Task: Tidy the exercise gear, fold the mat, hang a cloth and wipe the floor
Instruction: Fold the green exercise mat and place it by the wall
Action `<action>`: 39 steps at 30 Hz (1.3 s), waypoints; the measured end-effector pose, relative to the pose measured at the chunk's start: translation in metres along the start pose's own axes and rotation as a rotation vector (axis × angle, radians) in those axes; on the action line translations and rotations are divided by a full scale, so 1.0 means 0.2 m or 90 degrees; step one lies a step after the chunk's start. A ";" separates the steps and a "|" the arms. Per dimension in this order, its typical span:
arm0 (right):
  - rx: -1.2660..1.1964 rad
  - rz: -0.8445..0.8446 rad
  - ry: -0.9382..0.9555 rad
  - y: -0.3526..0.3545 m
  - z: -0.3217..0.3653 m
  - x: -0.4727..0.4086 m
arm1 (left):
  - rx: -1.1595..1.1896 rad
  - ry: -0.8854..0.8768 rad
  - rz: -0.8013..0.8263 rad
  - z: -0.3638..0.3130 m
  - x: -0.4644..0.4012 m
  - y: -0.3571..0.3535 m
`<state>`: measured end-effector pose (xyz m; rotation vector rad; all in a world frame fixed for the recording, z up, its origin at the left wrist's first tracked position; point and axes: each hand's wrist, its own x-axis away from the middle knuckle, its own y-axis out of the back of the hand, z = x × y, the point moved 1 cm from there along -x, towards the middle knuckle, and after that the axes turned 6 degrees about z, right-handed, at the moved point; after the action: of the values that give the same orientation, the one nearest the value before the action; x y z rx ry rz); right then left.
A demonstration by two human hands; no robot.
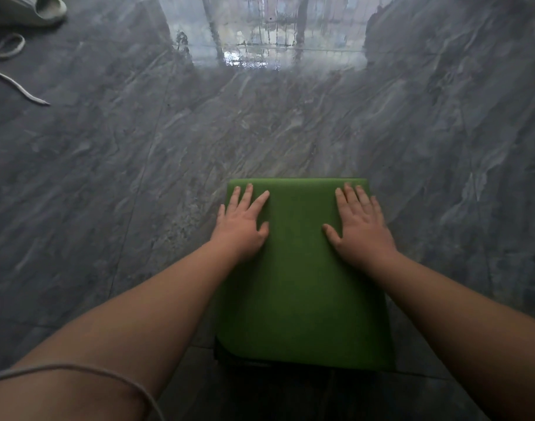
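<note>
Mat (302, 284): green, folded into a thick rectangular pad, matte top, corners rounded; darker layer edges show at the near left corner. It lies flat on the floor directly under your palms, its far edge just past your fingertips.

Your left hand (241, 226): palm down on the mat's far left part, fingers straight and spread wide, thumb angled inward; the little finger hangs over the mat's left edge. It holds nothing.

Your right hand (362, 226): palm down on the far right part, fingers straight and closer together, thumb spread inward; the outer fingers reach the mat's right edge. It holds nothing. A bare strip of mat lies between the two thumbs.

Floor (138, 177): dark grey marble-look tiles, glossy, thin grout lines. Well beyond your fingertips it mirrors a bright window with bars.

Slipper (38, 9): pale, far off to the left of your left fingers, at the picture's top corner.

Cord (11, 77): whitish, looped on the floor just near side of the slipper.

String (108, 375): thin, pale, crossing your left forearm.

Containers: cannot tell of any.
</note>
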<state>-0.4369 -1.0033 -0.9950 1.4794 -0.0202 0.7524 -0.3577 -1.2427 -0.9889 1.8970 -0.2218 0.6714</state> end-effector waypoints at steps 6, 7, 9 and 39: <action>-0.151 -0.095 -0.009 -0.11 0.08 0.41 | 0.102 0.008 -0.105 0.03 0.37 -0.20; -0.208 -0.109 -0.029 -0.13 0.06 0.46 | 0.155 0.021 -0.126 0.04 0.41 -0.22; -0.357 -0.098 -0.103 -0.16 0.02 0.52 | 0.292 0.089 -0.145 0.05 0.48 -0.25; -0.718 0.045 -0.284 0.28 0.05 0.82 | 0.791 0.369 0.094 0.02 0.78 0.18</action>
<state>-0.3321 -0.9446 -0.8705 0.5236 -0.7227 0.3200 -0.2444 -1.2376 -0.8766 2.6955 0.5723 1.6733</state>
